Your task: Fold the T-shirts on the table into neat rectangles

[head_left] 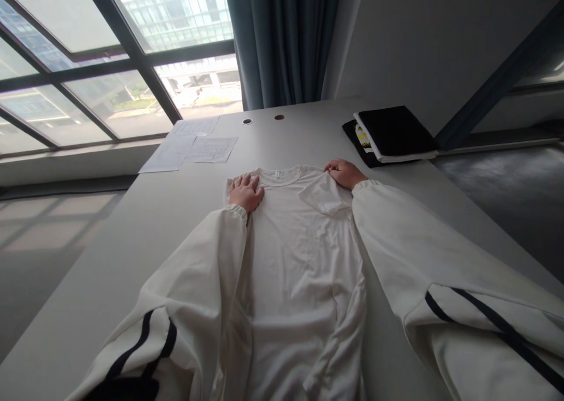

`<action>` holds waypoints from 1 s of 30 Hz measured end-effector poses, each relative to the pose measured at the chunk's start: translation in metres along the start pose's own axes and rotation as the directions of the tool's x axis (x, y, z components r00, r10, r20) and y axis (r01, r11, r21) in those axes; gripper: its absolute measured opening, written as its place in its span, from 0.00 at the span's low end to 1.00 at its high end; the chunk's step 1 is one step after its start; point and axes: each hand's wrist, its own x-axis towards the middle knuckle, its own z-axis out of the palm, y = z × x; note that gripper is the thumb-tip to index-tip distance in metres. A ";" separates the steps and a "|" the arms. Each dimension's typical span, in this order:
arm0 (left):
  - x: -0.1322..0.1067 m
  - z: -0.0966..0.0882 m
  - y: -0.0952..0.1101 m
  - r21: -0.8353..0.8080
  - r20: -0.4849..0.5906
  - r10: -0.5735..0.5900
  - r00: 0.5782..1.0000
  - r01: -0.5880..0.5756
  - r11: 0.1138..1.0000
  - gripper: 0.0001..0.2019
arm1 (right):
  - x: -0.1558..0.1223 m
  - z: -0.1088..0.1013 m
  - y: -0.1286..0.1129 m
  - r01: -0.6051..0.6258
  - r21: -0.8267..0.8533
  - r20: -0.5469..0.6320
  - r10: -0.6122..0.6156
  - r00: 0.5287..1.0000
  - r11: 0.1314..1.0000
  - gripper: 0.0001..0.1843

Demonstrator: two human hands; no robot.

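A white T-shirt lies flat on the grey table, collar away from me. My left hand rests flat on the shirt's left shoulder, fingers spread. Over at the right shoulder, my right hand is curled with its fingers closed on the cloth. The right sleeve is folded inward across the chest. Both my arms wear loose white sleeves with dark stripes.
A stack of folded dark and white clothes sits at the far right of the table. Several paper sheets lie at the far left. Two cable holes mark the back edge; windows and a curtain stand beyond.
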 end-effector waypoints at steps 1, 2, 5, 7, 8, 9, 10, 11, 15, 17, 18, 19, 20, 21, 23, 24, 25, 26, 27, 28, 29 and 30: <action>0.000 0.000 0.000 -0.004 0.001 0.000 1.000 0.000 1.000 0.34 | 0.001 0.001 0.002 0.000 -0.031 -0.006 0.000 1.000 1.000 0.14; 0.000 0.000 0.000 -0.008 0.003 -0.001 1.000 0.001 1.000 0.34 | 0.003 0.003 0.003 -0.016 -0.063 -0.023 0.015 1.000 0.998 0.13; -0.001 -0.001 0.001 -0.016 0.001 -0.004 1.000 0.004 1.000 0.34 | 0.012 0.008 0.006 -0.112 -0.135 -0.088 0.101 0.991 0.984 0.11; -0.002 -0.002 0.002 -0.018 -0.004 -0.002 1.000 0.002 1.000 0.34 | 0.017 0.010 0.005 -0.156 -0.155 -0.108 0.140 0.984 0.975 0.10; -0.002 -0.002 0.003 -0.019 -0.005 -0.003 1.000 0.003 1.000 0.34 | 0.018 0.009 0.004 -0.168 -0.151 -0.117 0.152 0.981 0.974 0.11; -0.002 -0.003 0.003 -0.020 -0.005 -0.003 1.000 0.003 1.000 0.33 | 0.016 0.009 0.002 -0.173 -0.136 -0.131 0.155 0.979 0.976 0.13; -0.002 -0.003 0.003 -0.021 -0.003 -0.005 1.000 0.005 1.000 0.33 | 0.013 0.008 0.000 -0.171 -0.114 -0.153 0.153 0.976 0.979 0.16; -0.002 -0.003 0.003 -0.023 -0.001 -0.009 1.000 0.009 1.000 0.34 | 0.007 0.006 -0.002 -0.159 -0.091 -0.182 0.140 0.973 0.983 0.19; 0.000 -0.003 0.003 -0.030 0.023 -0.035 0.999 0.036 0.999 0.34 | -0.038 0.001 -0.013 0.048 -0.121 -0.148 -0.065 0.987 0.992 0.27; 0.003 -0.002 0.003 -0.026 0.031 -0.038 0.999 0.039 0.999 0.35 | -0.069 0.002 -0.021 0.162 -0.205 0.052 -0.154 0.987 0.965 0.31; 0.004 -0.001 0.002 -0.025 0.031 -0.037 0.999 0.037 0.999 0.35 | -0.085 0.002 -0.026 0.169 -0.246 0.129 -0.141 0.982 0.954 0.34; 0.005 0.000 0.002 -0.024 0.031 -0.034 0.999 0.035 0.999 0.35 | -0.100 0.003 -0.031 0.158 -0.283 0.183 -0.109 0.977 0.946 0.35; 0.006 0.000 0.001 -0.026 0.031 -0.032 0.999 0.033 0.999 0.36 | -0.114 0.002 -0.036 0.143 -0.313 0.213 -0.077 0.974 0.939 0.35; 0.007 0.000 0.001 -0.028 0.033 -0.031 0.999 0.031 0.999 0.36 | -0.128 0.002 -0.041 0.128 -0.333 0.219 -0.055 0.974 0.934 0.34; 0.008 0.000 0.000 -0.033 0.039 -0.027 0.999 0.028 0.999 0.36 | -0.151 -0.001 -0.051 0.106 -0.343 0.182 -0.045 0.982 0.933 0.34; 0.008 0.000 -0.001 -0.036 0.040 -0.023 0.999 0.025 0.999 0.36 | -0.160 -0.004 -0.054 0.098 -0.333 0.143 -0.052 0.988 0.938 0.34; 0.009 -0.001 -0.002 -0.038 0.039 -0.019 0.999 0.020 0.999 0.36 | -0.168 -0.006 -0.057 0.084 -0.316 0.093 -0.057 0.994 0.945 0.33; 0.008 -0.002 -0.003 -0.041 0.033 -0.018 0.999 0.019 0.999 0.36 | -0.174 -0.008 -0.059 0.065 -0.296 0.040 -0.056 0.998 0.953 0.32; 0.008 -0.004 -0.002 -0.043 0.017 -0.020 1.000 0.021 0.999 0.35 | -0.178 -0.010 -0.060 0.039 -0.275 -0.011 -0.044 0.999 0.961 0.29; 0.008 -0.006 -0.001 -0.040 -0.015 -0.021 1.000 0.021 0.999 0.35 | -0.179 -0.012 -0.060 0.003 -0.257 -0.060 -0.019 0.998 0.966 0.26; 0.006 -0.008 0.003 -0.033 -0.061 -0.009 0.998 0.007 0.999 0.34 | -0.179 -0.013 -0.060 -0.044 -0.242 -0.107 0.018 0.994 0.969 0.23; 0.004 -0.010 0.009 -0.020 -0.116 0.019 0.993 -0.022 1.000 0.32 | -0.177 -0.014 -0.059 -0.094 -0.227 -0.148 0.061 0.987 0.969 0.20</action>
